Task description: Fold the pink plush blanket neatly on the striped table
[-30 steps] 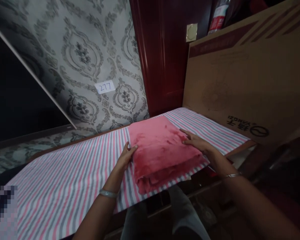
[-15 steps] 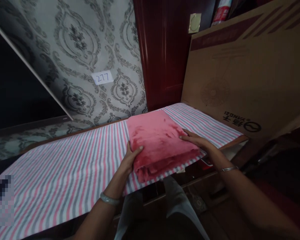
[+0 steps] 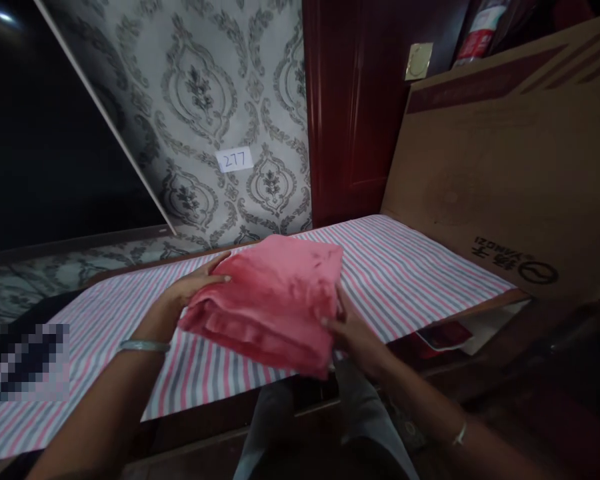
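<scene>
A folded pink plush blanket [image 3: 275, 287] is held between my two hands over the striped cloth [image 3: 395, 267]. My left hand [image 3: 200, 281] grips its left side, thumb on top and the other fingers partly hidden at the edge. At the right side, my right hand [image 3: 353, 333] is closed round the edge with the thumb on top. The blanket's folded layers show along its near edge, and its near right corner reaches past the table's front edge. I cannot tell whether its underside rests on the cloth.
Behind the table is patterned wallpaper with a paper label marked 277 [image 3: 235, 159]. A dark screen [image 3: 55, 133] stands at the left. On the right, a large cardboard box [image 3: 480, 167] leans by a dark red door [image 3: 353, 113]. An open drawer space with papers [image 3: 447, 335] shows under the table.
The blanket has turned and shifted left on the table, its near edge now slanting down to the right. Both hands have moved with it, and the camera view has shifted slightly.
</scene>
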